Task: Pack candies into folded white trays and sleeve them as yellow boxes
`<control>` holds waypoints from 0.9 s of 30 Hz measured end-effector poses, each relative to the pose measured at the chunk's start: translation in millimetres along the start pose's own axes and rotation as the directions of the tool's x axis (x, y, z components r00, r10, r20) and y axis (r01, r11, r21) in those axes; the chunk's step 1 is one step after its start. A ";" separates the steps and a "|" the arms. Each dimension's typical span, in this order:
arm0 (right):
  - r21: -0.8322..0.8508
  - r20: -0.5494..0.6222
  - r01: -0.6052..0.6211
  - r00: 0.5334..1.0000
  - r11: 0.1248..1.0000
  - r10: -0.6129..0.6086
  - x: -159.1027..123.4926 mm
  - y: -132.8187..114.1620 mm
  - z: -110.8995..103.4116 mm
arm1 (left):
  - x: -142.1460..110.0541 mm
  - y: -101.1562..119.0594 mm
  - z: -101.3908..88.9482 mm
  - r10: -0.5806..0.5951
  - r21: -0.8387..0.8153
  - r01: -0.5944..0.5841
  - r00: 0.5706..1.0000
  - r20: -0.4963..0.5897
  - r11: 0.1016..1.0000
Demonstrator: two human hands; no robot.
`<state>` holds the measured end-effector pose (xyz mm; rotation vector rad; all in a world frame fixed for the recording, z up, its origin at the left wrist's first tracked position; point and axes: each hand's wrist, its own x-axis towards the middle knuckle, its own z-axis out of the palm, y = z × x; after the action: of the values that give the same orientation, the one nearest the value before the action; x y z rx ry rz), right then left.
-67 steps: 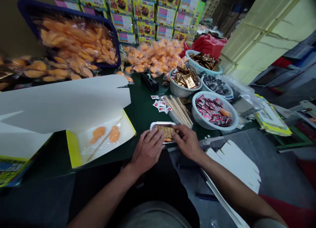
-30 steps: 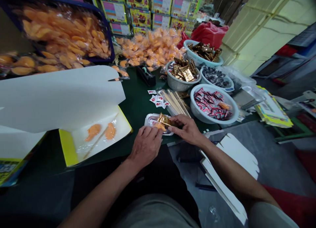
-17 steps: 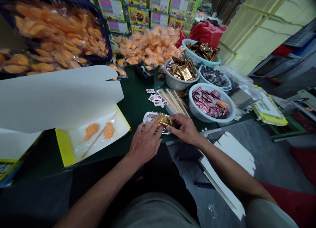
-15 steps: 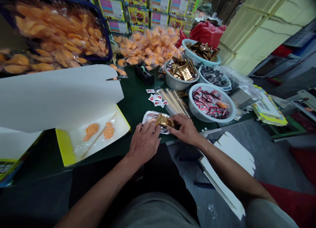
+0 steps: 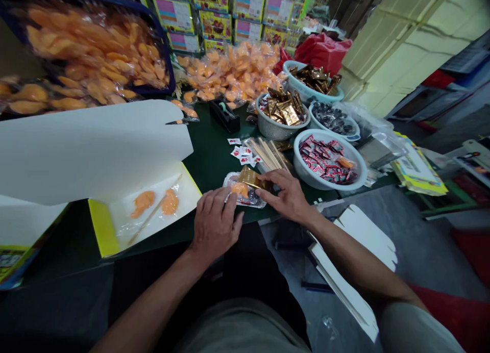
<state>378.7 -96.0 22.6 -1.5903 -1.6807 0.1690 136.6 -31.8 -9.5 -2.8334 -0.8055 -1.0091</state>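
My right hand [image 5: 285, 195] pinches a gold foil sachet [image 5: 250, 178] at its right end, holding it over a shallow clear plastic tray [image 5: 248, 201] with a silver rim. An orange piece [image 5: 240, 190] in clear wrap lies in that tray, partly under the sachet. My left hand [image 5: 215, 221] sits at the tray's left edge, fingertips on or just beside the rim, with nothing visibly held. To its left, an open white and yellow carton [image 5: 184, 192] holds orange sweets [image 5: 143, 204] in wrap, on a wooden stick.
Bowls of gold sachets [image 5: 273, 129], dark sweets [image 5: 323, 123] and red sachets [image 5: 302, 170] stand beyond my hands, beside a bundle of wooden sticks [image 5: 268, 154] and a black tape dispenser [image 5: 224, 116]. Orange packets fill a blue tray [image 5: 163, 47]. Flat white card blanks [image 5: 363, 241] lie at right.
The gold sachet has shifted left and lies across the tray. The tray has turned slightly, and the orange piece now shows. My left hand has moved a little left.
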 end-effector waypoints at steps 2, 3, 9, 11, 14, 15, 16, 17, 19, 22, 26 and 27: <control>-0.045 0.050 0.053 0.997 0.998 -0.051 2.3 -1.3 8.6 | 1.0 -1.6 2.7 -0.003 0.004 0.002 1.000 0.030 1.000; -0.081 0.082 0.078 0.994 0.994 -0.071 2.6 -1.0 13.1 | 2.5 -2.4 4.5 0.005 0.005 -0.006 0.997 0.079 1.000; -0.235 0.206 0.151 0.973 0.960 -0.103 2.4 -0.3 17.2 | 7.9 -7.8 15.5 0.028 0.009 -0.032 0.960 0.280 0.999; -0.233 0.267 0.180 0.957 0.956 -0.115 5.3 -3.0 12.3 | 7.3 -8.1 15.9 0.029 0.003 -0.031 0.958 0.285 1.000; -0.238 0.405 0.221 0.908 0.946 -0.110 11.4 -5.8 12.0 | 7.4 -7.8 15.5 0.022 -0.013 -0.019 0.955 0.296 1.000; -0.248 0.441 0.221 0.893 0.943 -0.093 13.4 -6.1 14.2 | 7.8 -7.8 15.9 0.018 -0.015 -0.014 0.954 0.299 1.000; -0.259 0.469 0.219 0.880 0.941 -0.075 15.0 -6.2 17.0 | 8.3 -7.6 16.7 0.013 -0.017 -0.009 0.955 0.298 1.000; -0.268 0.488 0.216 0.871 0.939 -0.061 16.4 -6.2 20.0 | 8.7 -7.2 17.5 0.010 -0.018 -0.005 0.955 0.297 1.000; -0.265 0.504 0.220 0.862 0.939 -0.059 17.7 -6.3 24.7 | 8.1 -5.3 17.2 0.004 -0.023 0.003 0.955 0.296 1.000; -0.223 0.479 0.228 0.872 0.948 -0.097 14.7 -5.8 25.9 | -1.3 0.5 4.2 -0.004 -0.027 0.012 0.959 0.282 1.000; -0.114 0.443 0.164 0.891 0.980 -0.097 4.9 2.9 17.6 | -32.5 0.9 -39.9 -0.021 0.022 0.018 0.989 0.143 1.000; -0.082 0.433 0.129 0.897 0.988 -0.081 3.8 5.8 14.5 | -42.0 -3.2 -52.3 -0.060 0.063 0.053 0.993 0.102 0.997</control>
<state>374.7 -85.5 11.2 -1.6176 -2.1425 0.4039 77.1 -58.5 6.2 -2.8471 -0.9139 -0.8347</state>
